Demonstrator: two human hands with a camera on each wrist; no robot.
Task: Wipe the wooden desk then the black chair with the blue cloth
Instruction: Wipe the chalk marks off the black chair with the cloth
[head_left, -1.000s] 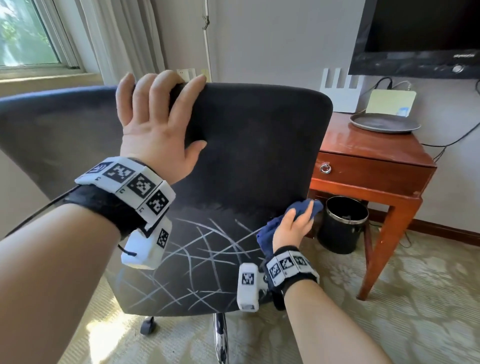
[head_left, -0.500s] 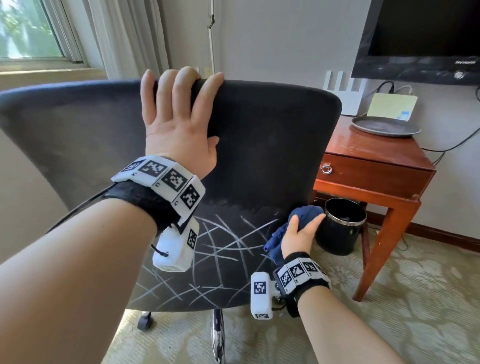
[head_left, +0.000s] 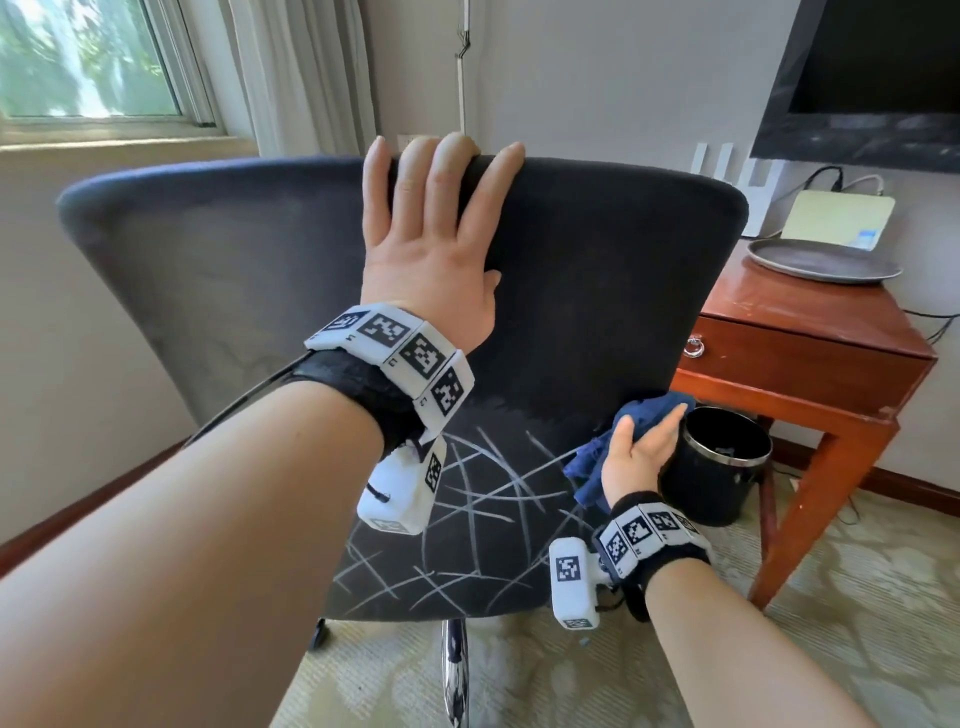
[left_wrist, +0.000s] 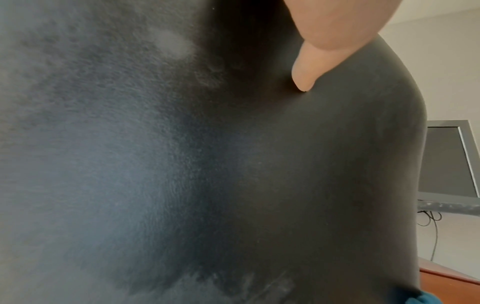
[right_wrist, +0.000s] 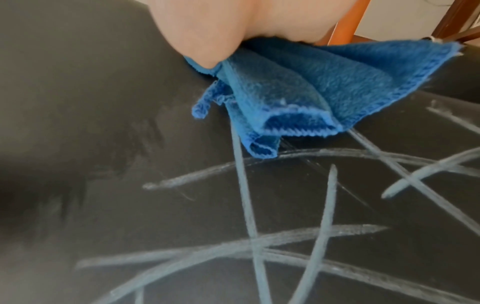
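The black chair (head_left: 597, 291) faces away from me, its back covered low down with white chalk lines (head_left: 483, 493). My left hand (head_left: 436, 244) lies flat on the upper back, fingertips reaching the top rim; its thumb (left_wrist: 306, 67) presses into the fabric (left_wrist: 233, 185). My right hand (head_left: 641, 447) presses the bunched blue cloth (head_left: 649, 408) against the back's lower right edge with straight fingers. In the right wrist view the palm (right_wrist: 207, 30) pins the cloth (right_wrist: 311, 92) above the chalk lines (right_wrist: 324, 205). The wooden desk (head_left: 805, 322) stands to the right.
A black bin (head_left: 717, 467) stands under the desk, just right of the cloth. A grey plate (head_left: 826, 262) and a small box lie on the desk, with a TV (head_left: 872, 78) on the wall above. The chair's chrome post (head_left: 454, 670) rises from patterned carpet.
My left hand has shifted to the right along the chair's top rim. My right hand has slid the cloth slightly rightward and now lies flatter on it at the back's edge.
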